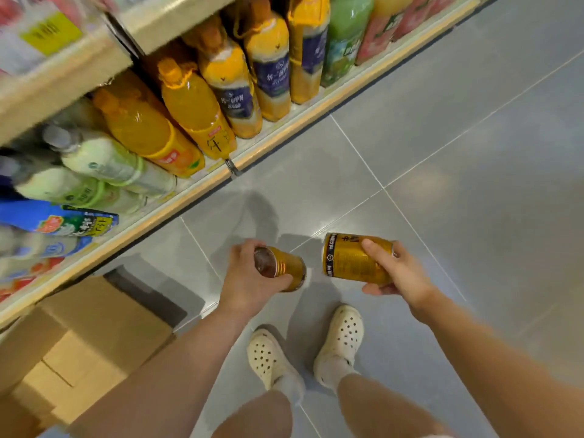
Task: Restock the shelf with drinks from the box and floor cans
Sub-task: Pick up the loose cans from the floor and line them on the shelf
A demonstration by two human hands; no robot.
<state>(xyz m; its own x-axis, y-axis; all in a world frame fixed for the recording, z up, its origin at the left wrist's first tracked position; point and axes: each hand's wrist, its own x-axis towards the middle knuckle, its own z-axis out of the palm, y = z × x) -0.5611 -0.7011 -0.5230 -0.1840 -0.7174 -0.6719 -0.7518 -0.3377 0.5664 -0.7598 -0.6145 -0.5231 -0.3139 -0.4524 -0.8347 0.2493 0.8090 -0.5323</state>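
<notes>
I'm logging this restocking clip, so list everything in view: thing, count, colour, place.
gold cans: two, one in each hand, above the floor
orange bottles: several, orange and yellow, bottom shelf, middle
pale green bottles: a few, bottom shelf, left
green bottle: one, shelf, right of the orange row
cardboard box: one, brown, on the floor at lower left
floor: grey tiles
clogs: two, cream, on the feet
left hand: grips a can
right hand: grips a can
</notes>
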